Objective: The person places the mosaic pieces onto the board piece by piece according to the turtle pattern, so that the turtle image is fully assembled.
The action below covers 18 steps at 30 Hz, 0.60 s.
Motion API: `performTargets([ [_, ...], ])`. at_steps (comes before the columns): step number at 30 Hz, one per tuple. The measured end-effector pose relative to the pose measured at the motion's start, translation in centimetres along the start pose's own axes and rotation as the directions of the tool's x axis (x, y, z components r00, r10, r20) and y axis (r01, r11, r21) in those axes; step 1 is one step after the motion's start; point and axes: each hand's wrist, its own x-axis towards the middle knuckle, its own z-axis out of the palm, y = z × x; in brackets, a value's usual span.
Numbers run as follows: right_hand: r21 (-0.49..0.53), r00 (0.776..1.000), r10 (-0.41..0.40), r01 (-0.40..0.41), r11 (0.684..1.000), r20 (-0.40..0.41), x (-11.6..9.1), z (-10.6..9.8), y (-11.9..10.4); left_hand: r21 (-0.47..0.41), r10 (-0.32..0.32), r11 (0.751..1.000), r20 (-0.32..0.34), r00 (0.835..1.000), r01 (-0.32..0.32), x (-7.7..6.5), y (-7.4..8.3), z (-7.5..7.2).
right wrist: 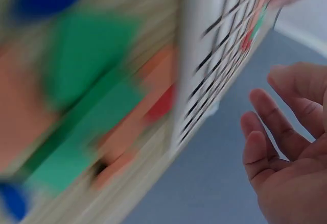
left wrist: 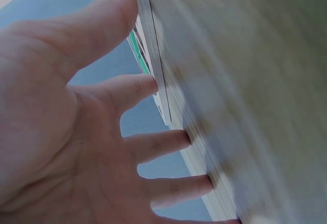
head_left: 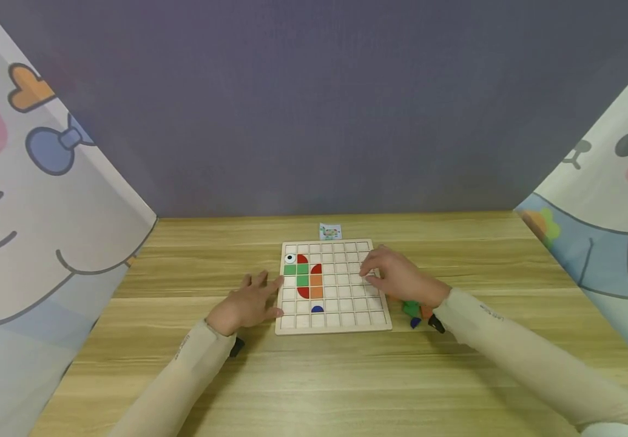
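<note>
A pale wooden grid board [head_left: 348, 305] lies on the table. On its left side sit an eye piece [head_left: 289, 258], red rounded pieces [head_left: 304, 292], green squares [head_left: 303, 280], orange squares [head_left: 316, 292] and a blue half-round piece [head_left: 317, 309]. My left hand [head_left: 247, 306] has its fingers spread, with the thumb and index fingertip right at the board's left edge. Above the board's right side hovers my right hand [head_left: 398, 276]. Its fingers are loosely bent, and nothing shows between them and the thumb in the right wrist view.
Right of the board, partly under the right forearm, lies a heap of loose pieces: green [head_left: 411, 308], orange [head_left: 426, 311] and dark blue [head_left: 415, 322]. A small picture card [head_left: 330, 232] lies behind the board. A grey partition [head_left: 324, 121] stands at the back, with cartoon-printed cloth on both sides.
</note>
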Motion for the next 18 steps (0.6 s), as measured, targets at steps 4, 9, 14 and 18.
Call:
performTargets([
  [4,-0.008,0.997,0.077,-0.077,0.997,-0.016,-2.3,-1.1,2.2,0.0,-0.001,1.0,0.005,1.0,0.001,-0.1,0.1,-0.1],
  [9,-0.039,0.991,0.135,-0.135,0.99,-0.003,-4.2,-1.7,4.4,0.007,-0.003,1.0,0.005,1.0,0.003,-0.3,0.0,-0.2],
  [14,-0.05,0.979,0.202,-0.202,0.978,-0.011,-5.4,-2.1,5.6,0.004,0.002,1.0,0.004,1.0,-0.002,-0.2,-0.1,-0.1],
  [18,-0.052,0.978,0.209,-0.21,0.976,-0.014,-6.0,-2.2,5.8,0.006,0.006,1.0,0.007,1.0,-0.006,-0.1,-0.1,-0.1],
])
